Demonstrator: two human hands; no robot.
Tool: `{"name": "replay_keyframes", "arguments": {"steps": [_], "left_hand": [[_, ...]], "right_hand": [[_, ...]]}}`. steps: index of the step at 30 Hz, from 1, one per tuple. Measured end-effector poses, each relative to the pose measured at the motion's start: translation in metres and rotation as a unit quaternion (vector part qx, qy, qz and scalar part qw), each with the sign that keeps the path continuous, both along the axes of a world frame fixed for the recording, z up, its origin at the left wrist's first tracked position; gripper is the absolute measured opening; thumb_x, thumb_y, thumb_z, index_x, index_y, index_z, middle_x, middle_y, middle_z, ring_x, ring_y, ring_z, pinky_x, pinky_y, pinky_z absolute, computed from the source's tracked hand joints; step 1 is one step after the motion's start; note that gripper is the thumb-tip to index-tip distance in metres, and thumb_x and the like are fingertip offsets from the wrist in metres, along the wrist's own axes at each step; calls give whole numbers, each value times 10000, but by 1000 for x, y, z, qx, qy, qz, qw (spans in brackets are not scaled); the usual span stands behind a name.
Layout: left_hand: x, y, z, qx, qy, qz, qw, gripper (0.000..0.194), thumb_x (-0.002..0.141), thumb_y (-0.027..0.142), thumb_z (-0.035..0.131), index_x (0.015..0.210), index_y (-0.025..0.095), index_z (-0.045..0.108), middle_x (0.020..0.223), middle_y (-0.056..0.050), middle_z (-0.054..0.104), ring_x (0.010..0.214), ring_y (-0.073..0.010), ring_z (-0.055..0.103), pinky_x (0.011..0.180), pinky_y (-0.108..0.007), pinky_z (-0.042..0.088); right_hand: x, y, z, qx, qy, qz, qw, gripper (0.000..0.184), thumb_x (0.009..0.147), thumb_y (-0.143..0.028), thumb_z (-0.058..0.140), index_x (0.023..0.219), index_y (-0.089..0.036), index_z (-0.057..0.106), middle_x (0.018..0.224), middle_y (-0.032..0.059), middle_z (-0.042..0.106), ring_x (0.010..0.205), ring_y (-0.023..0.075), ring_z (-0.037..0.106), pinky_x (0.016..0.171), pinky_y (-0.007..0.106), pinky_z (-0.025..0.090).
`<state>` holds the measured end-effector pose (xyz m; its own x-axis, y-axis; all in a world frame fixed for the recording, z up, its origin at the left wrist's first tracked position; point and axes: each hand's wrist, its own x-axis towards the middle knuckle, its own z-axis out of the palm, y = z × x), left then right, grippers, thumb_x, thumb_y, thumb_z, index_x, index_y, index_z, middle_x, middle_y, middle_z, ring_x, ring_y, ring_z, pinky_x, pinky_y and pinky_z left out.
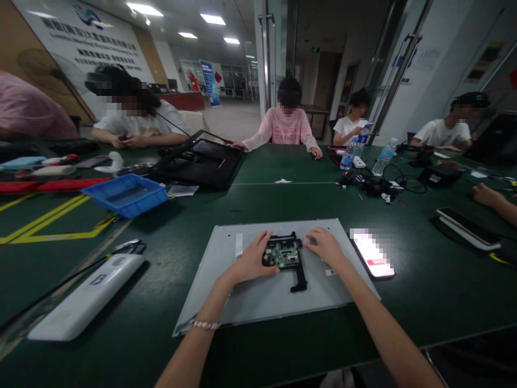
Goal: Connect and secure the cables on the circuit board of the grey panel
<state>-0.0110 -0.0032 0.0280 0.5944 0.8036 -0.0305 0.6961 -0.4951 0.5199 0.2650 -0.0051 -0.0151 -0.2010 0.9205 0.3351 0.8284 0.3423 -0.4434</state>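
Note:
A light grey flat panel [250, 299], like the back of a display, lies on the table in front of me. On its middle sits a green circuit board [285, 256] in a black plastic bracket [299, 277]. My left hand [251, 262] grips the left side of the circuit board and its bracket, fingers behind and thumb in front. To the right of the bracket, my right hand [326, 249] is closed over the panel, its fingertips pinched together around a small dark thing that I cannot make out.
A lit phone [372, 253] lies beside the panel's right edge. A white power bank [91, 296] with cables is at left, a blue tray [128, 195] beyond it. A black monitor housing [197, 161], bottles [385, 157] and tangled cables [365, 182] lie farther back. Several people sit around.

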Motion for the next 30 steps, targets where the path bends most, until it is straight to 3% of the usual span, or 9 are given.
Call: {"name": "replay_keyframes", "arguments": {"steps": [30], "left_hand": [[-2, 2, -4, -2, -7, -4, 1000, 1003, 683, 547, 624, 1464, 216, 88, 1536, -89, 68, 1365, -341, 200, 1099, -453, 244]], "right_hand": [[3, 3, -1, -9, 19, 26, 999, 176, 838, -273, 585, 984, -190, 639, 931, 61, 616, 894, 188, 557, 807, 319, 435]]}}
